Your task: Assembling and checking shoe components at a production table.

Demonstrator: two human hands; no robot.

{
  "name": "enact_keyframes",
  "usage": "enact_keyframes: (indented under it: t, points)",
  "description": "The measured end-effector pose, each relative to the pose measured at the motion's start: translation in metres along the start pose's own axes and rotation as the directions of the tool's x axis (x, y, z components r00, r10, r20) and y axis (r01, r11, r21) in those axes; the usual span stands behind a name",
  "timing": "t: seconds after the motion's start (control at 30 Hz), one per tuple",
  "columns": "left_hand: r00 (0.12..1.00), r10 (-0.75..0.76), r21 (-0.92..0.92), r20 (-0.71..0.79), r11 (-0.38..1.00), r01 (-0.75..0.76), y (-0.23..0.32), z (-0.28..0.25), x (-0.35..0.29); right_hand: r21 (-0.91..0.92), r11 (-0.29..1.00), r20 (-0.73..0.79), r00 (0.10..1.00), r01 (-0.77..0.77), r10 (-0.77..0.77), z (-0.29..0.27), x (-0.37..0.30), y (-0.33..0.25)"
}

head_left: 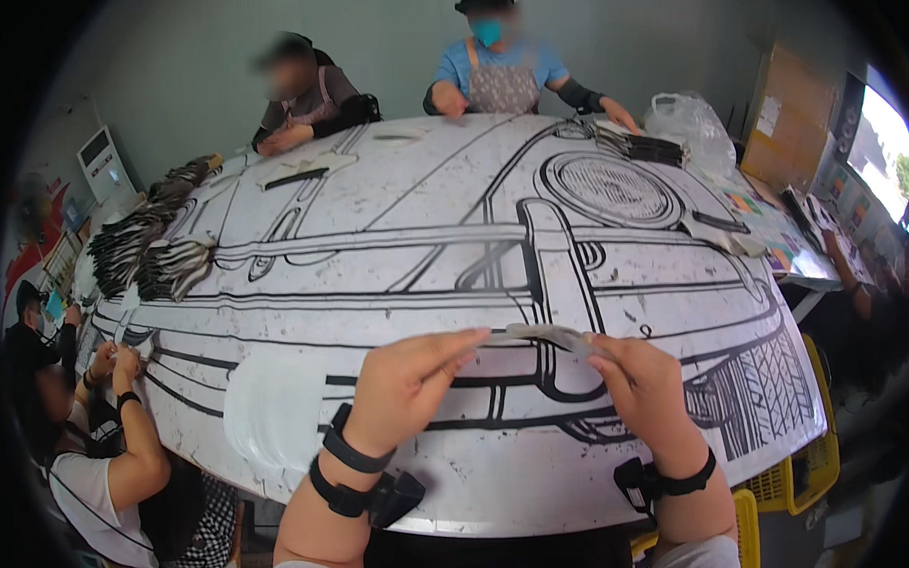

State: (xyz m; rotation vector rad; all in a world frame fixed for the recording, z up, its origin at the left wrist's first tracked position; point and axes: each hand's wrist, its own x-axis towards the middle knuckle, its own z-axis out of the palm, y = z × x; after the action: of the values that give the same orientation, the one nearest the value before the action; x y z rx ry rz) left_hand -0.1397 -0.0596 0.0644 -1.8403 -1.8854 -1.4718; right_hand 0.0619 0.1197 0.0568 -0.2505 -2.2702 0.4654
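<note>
Above the near part of the table, both of my hands hold a thin greyish-white strip (548, 332) stretched between them. The strip arches slightly and looks soft; its exact kind cannot be made out. My left hand (406, 383) pinches its left end between thumb and fingers. At the other end, my right hand (638, 380) grips it the same way. Left of my left hand lies a stack of white, layered sheets (269, 411). The table (462, 484) under my hands has a white top with black line drawings of a vehicle.
Bundles of dark-and-white pieces (153, 249) are piled along the left side. Another dark stack (642, 142) and a clear plastic bag (691, 125) are at the far right. Several people work around the table. Yellow baskets (815, 442) stand below the right edge.
</note>
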Motion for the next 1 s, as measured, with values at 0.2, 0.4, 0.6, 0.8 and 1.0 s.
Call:
enact_keyframes:
  t: [0.2, 0.4, 0.6, 0.8, 1.0]
  points:
    - [0.894, 0.443, 0.370, 0.071, 0.821, -0.436, 0.003, 0.020, -0.003, -0.274, 0.958, -0.108, 0.987, 0.084, -0.117, 0.005, -0.001, -0.003]
    - [0.810, 0.582, 0.336, 0.079, 0.749, -0.571, 0.012, 0.022, -0.006, -0.330, 0.897, -0.078, 0.938, 0.295, -0.338, 0.003, -0.004, -0.010]
    - [0.874, 0.462, 0.407, 0.150, 0.777, -0.481, 0.026, 0.026, -0.012, -0.424, 0.841, -0.048, 0.918, 0.337, -0.392, 0.000, -0.002, -0.016]
    - [0.944, 0.295, 0.565, 0.149, 0.758, -0.326, 0.039, 0.041, -0.022, -0.519, 0.784, 0.045, 0.927, 0.340, -0.373, 0.013, -0.010, -0.036]
    - [0.982, 0.147, 0.636, 0.117, 0.749, -0.188, 0.028, 0.050, -0.025, -0.401, 0.849, 0.073, 0.936, 0.343, -0.344, 0.018, -0.015, -0.045]
